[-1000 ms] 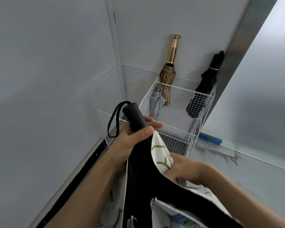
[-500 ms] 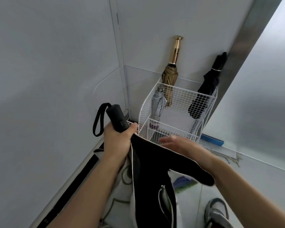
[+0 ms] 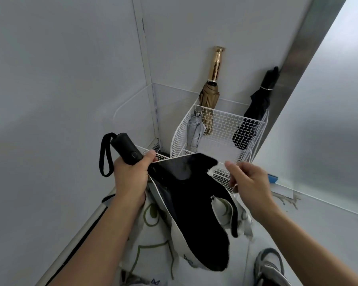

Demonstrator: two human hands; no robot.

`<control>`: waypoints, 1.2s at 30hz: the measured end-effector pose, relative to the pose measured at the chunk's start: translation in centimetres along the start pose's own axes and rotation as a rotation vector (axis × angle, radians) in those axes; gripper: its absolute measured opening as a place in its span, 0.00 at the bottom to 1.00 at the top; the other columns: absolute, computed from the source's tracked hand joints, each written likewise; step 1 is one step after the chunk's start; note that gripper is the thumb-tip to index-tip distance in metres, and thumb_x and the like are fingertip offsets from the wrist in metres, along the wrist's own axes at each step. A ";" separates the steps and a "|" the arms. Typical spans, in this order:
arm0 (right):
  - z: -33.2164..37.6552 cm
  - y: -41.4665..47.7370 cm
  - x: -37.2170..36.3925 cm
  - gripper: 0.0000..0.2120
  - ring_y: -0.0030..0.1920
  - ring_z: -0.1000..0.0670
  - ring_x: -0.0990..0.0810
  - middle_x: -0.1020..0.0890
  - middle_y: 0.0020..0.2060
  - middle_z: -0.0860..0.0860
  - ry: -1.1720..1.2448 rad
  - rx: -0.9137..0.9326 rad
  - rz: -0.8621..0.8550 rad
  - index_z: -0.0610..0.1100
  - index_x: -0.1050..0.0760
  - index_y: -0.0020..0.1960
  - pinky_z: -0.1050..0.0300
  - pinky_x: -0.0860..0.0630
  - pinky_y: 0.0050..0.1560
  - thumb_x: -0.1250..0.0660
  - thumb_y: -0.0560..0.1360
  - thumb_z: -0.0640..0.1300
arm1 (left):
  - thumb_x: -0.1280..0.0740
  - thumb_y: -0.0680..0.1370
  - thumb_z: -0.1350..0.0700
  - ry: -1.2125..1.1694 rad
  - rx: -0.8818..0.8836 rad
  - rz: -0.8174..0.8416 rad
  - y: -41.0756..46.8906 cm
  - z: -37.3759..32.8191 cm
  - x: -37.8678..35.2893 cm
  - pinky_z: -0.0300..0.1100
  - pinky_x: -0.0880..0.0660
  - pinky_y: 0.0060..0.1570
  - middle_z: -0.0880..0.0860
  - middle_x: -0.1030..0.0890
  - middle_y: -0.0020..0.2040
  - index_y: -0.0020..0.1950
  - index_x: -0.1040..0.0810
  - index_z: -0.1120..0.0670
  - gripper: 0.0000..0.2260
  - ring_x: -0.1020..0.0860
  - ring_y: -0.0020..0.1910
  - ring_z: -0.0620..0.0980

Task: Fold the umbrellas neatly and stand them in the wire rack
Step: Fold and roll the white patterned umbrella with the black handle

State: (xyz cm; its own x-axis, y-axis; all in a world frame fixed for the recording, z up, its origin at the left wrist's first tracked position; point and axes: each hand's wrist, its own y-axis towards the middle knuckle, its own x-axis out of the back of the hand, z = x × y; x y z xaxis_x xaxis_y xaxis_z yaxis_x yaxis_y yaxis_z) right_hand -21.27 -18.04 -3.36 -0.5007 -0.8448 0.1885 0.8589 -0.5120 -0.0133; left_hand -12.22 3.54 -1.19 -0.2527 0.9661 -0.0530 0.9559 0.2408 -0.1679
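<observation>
Gripping the handle [image 3: 125,148] of the umbrella [image 3: 194,213] just in front of the wire rack [image 3: 225,122], the left hand [image 3: 130,178] holds it up while the right hand [image 3: 250,184], flat on the loose canopy [image 3: 186,170] earlier, now sits at its edge, fingers [image 3: 232,168] half-curled, grasp unclear; folding unfinished

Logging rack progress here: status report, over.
Left hand grips the umbrella handle. Right hand at the canopy edge, hold unclear. Canopy loose, outside wire rack. Gold umbrella, grey umbrella, black umbrella inside, room between.
</observation>
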 end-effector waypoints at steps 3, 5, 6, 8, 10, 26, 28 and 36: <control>0.4 -0.8 -0.5 0.27 0.28 0.47 0.37 0.34 0.25 0.46 0.075 0.068 0.220 0.37 0.30 0.29 0.53 0.38 0.31 0.30 0.75 0.57 | 0.25 0.72 0.61 -0.044 0.030 -0.006 -0.1 -0.1 -0.2 0.60 0.19 0.50 0.62 0.19 0.39 0.34 0.24 0.57 0.10 0.18 0.40 0.60; 0.3 -1.1 -1.0 0.25 0.30 0.48 0.38 0.35 0.27 0.46 0.081 0.075 0.356 0.41 0.28 0.29 0.53 0.41 0.32 0.32 0.72 0.61 | 0.24 0.72 0.61 -0.069 0.053 0.013 -0.3 0.0 -0.3 0.59 0.19 0.50 0.60 0.20 0.39 0.36 0.25 0.58 0.11 0.19 0.39 0.58; 0.4 -1.3 -1.3 0.22 0.30 0.49 0.38 0.34 0.27 0.48 0.078 0.073 0.414 0.45 0.27 0.29 0.55 0.40 0.32 0.33 0.72 0.60 | 0.24 0.72 0.61 -0.078 0.069 0.033 -0.4 0.1 -0.4 0.57 0.19 0.50 0.60 0.20 0.38 0.36 0.25 0.58 0.11 0.19 0.39 0.58; 0.3 -1.5 -1.6 0.16 0.30 0.53 0.31 0.27 0.28 0.52 0.094 0.060 0.515 0.47 0.20 0.34 0.60 0.36 0.33 0.32 0.77 0.54 | 0.24 0.72 0.60 -0.085 0.092 0.088 -0.9 0.3 -0.8 0.53 0.18 0.47 0.59 0.19 0.37 0.36 0.22 0.59 0.09 0.18 0.37 0.56; 0.4 -1.8 -1.9 0.09 0.41 0.57 0.18 0.15 0.41 0.56 0.105 0.041 0.575 0.45 0.14 0.49 0.61 0.24 0.42 0.30 0.77 0.49 | 0.25 0.73 0.61 -0.109 0.114 0.132 -1.6 0.3 -1.3 0.46 0.19 0.40 0.58 0.20 0.34 0.37 0.20 0.62 0.08 0.19 0.33 0.54; 0.0 -1.8 -1.2 0.07 0.76 0.59 0.40 0.39 0.75 0.65 -0.446 0.370 0.615 0.60 0.18 0.46 0.51 0.38 0.72 0.31 0.69 0.51 | 0.23 0.69 0.56 -0.048 0.081 0.290 -1.1 0.1 -0.7 0.43 0.22 0.33 0.57 0.22 0.33 0.42 0.23 0.63 0.13 0.20 0.31 0.53; -0.2 -0.9 -0.6 0.05 0.67 0.56 0.28 0.29 0.69 0.63 -0.399 0.252 0.460 0.60 0.20 0.37 0.47 0.30 0.67 0.34 0.69 0.53 | 0.23 0.69 0.54 -0.017 0.073 0.302 -0.8 0.0 -0.4 0.42 0.23 0.32 0.57 0.23 0.33 0.42 0.24 0.61 0.14 0.21 0.31 0.51; -1.3 -0.8 -2.2 0.14 0.47 0.58 0.20 0.19 0.50 0.63 -0.398 0.214 0.182 0.48 0.15 0.42 0.47 0.22 0.50 0.31 0.73 0.57 | 0.23 0.66 0.53 -0.012 0.083 0.471 -3.3 -0.4 -1.6 0.45 0.21 0.40 0.58 0.20 0.38 0.30 0.22 0.52 0.09 0.19 0.36 0.51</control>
State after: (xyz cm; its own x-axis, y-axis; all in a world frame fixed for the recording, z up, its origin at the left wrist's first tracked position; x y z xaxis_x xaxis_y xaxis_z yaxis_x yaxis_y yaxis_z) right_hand -20.94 -15.97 -5.08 -0.2956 -0.7714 0.5635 0.9526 -0.2824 0.1131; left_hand -14.96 1.25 -0.13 0.2029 0.9671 -0.1532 0.9518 -0.2315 -0.2010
